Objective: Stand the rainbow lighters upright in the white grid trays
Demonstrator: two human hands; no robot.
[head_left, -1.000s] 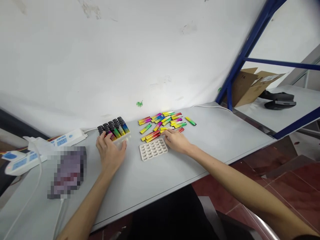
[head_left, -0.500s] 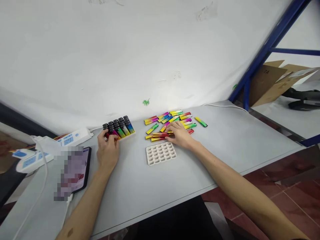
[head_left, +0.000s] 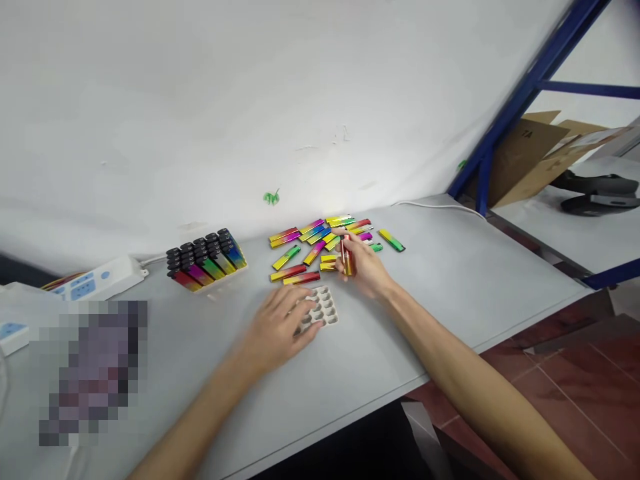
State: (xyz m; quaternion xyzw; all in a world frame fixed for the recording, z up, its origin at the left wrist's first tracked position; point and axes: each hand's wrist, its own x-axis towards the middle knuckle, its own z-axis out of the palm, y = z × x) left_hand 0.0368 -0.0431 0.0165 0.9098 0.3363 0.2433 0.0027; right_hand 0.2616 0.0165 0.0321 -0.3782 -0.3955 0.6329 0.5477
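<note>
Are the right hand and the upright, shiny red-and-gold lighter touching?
Touching: the head view shows the right hand gripping the lighter in its fingers.

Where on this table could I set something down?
Bare: right of the loose lighters, between the white cable and right forearm; and between it and the left forearm, toward the table's front edge. Crowded: the middle, where the left hand overlaps the pale tray and the right hand holds a lighter.

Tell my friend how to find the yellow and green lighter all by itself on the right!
Look at the grey table by the white wall. Near that wall is a loose scatter of shiny lighters. The yellow and green lighter is the one farthest right, nearest the blue metal frame, touching none of the others.
</note>
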